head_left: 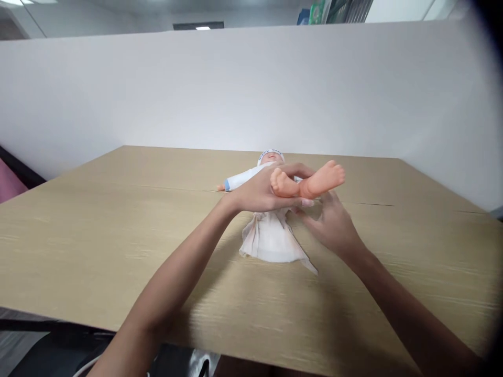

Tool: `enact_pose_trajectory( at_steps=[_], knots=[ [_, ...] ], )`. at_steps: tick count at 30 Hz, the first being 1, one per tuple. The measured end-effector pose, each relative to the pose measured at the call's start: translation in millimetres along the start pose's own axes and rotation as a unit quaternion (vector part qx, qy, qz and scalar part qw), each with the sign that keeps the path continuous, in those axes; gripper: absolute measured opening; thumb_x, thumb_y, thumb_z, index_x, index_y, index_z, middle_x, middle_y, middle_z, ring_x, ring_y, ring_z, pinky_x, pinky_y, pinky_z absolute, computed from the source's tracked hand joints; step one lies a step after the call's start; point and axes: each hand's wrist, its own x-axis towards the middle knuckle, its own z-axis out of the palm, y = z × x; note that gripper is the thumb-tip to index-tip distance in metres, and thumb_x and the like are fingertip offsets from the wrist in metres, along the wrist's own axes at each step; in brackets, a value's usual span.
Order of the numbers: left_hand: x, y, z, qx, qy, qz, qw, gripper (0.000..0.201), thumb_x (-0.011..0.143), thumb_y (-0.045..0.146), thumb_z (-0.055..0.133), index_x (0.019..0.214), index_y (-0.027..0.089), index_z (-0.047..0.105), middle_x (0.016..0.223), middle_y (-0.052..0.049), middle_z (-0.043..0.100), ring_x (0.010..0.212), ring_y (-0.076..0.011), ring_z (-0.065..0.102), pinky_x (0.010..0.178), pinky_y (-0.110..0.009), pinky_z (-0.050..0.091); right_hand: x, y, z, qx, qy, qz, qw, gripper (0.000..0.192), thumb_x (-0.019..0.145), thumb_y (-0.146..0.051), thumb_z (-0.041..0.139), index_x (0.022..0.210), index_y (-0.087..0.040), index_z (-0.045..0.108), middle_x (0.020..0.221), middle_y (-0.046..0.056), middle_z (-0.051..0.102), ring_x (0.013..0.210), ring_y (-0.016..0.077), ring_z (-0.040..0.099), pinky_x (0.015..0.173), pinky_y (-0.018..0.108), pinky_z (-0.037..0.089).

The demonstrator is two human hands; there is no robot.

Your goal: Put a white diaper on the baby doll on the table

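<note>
A baby doll [248, 177] lies on its back on the table, its head away from me. It wears a white top with a blue cuff and a printed headband. My left hand [261, 191] is closed around its raised lower legs, below the bare feet [323, 179]. A white, gathered cloth [273, 241] spreads toward me from under the doll. To the right, my right hand [334, 222] is bent in at the cloth's upper edge, with thumb and fingertips against it. The doll's legs and lower body partly hide those fingertips.
The wide tan tabletop [98, 235] has a thin seam running across it. A white partition [251, 89] stands behind its far edge. A black chair [58, 353] is below the near left edge, and pink fabric [11, 178] shows at far left.
</note>
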Motion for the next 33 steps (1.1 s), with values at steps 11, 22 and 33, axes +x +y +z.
enact_pose_trajectory(
  at_steps=[11, 22, 33],
  knots=[
    [-103.4, -4.7, -0.9, 0.057, -0.067, -0.089, 0.992, 0.063, 0.091, 0.031, 0.081, 0.151, 0.031, 0.062, 0.157, -0.012, 0.064, 0.149, -0.0355, 0.059, 0.123, -0.056, 0.049, -33.0, 25.9, -16.6, 0.088, -0.146, -0.162, 0.972, 0.042, 0.111, -0.034, 0.044, 0.145, -0.03, 0.068, 0.151, 0.007, 0.069, 0.146, 0.0297, 0.06, 0.121, 0.052, 0.051],
    [-161.8, -47.7, 6.4, 0.122, -0.102, -0.053, 0.986, 0.078, 0.087, 0.003, 0.077, 0.153, 0.04, 0.06, 0.166, -0.007, 0.057, 0.161, -0.0312, 0.045, 0.129, -0.056, 0.047, -58.4, 64.7, -0.9, 0.028, -0.189, -0.243, 0.951, 0.04, 0.111, -0.025, 0.046, 0.139, -0.033, 0.072, 0.158, 0.006, 0.065, 0.157, 0.028, 0.051, 0.125, 0.054, 0.048],
    [-162.2, -43.1, 4.3, 0.116, -0.162, -0.081, 0.977, 0.08, 0.096, -0.005, 0.055, 0.161, 0.04, 0.051, 0.174, -0.001, 0.047, 0.169, -0.0234, 0.028, 0.135, -0.054, 0.04, -62.8, 69.4, -13.1, 0.123, -0.249, -0.159, 0.947, 0.049, 0.111, -0.017, 0.045, 0.15, -0.036, 0.067, 0.162, 0.001, 0.061, 0.157, 0.0249, 0.049, 0.127, 0.047, 0.051]
  ],
)
